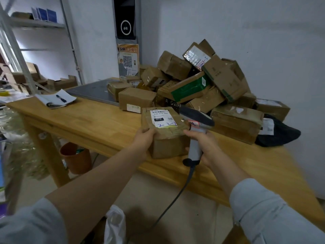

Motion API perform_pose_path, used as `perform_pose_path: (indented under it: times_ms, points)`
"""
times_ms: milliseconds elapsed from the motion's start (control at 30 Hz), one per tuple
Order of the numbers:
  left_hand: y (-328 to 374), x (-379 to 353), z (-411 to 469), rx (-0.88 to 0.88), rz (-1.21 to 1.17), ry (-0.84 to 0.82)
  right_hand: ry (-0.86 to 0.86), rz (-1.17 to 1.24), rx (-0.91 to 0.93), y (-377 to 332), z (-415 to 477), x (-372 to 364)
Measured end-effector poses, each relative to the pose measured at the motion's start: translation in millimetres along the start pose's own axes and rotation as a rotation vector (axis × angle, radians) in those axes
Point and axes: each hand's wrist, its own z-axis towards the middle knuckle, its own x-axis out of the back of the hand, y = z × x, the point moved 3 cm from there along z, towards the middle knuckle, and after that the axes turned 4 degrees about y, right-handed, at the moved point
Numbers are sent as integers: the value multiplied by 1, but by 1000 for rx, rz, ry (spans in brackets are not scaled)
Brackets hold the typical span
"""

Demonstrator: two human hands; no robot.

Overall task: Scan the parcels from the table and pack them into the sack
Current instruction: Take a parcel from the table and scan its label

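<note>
My left hand (143,139) grips the near left corner of a small brown cardboard parcel (167,141) that sits at the front edge of the wooden table (91,124). A white shipping label (162,118) with a barcode and blue handwriting faces up on it. My right hand (202,143) holds a grey corded barcode scanner (196,120) by its handle, its dark head just right of the label. A heap of brown parcels (197,85) fills the table's back right. A white sack edge (115,224) shows below, near the floor.
A notebook with a blue pen (56,99) lies on the table's left end, beside a grey mat (91,92). A dark soft parcel (279,132) lies at the right. An orange bucket (76,157) stands under the table. Shelving (21,50) rises at left.
</note>
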Motion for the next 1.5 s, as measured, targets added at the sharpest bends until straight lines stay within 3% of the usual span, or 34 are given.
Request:
perform_pose_path:
  times_ms: [167,367,533,733,1500]
  points:
    - [-12,33,-31,135,-86,-50,-22,96,-40,12,-33,6]
    - [-30,73,-57,243,-87,-234,-57,92,-34,26,-69,1]
    - [-25,107,-59,88,-63,-141,-59,-42,62,25,-94,-10]
    - [-3,128,-70,-98,-3,4,-234,-85,147,2,-125,-40]
    - [-1,166,-57,-217,107,105,-275,-33,135,-27,-142,-74]
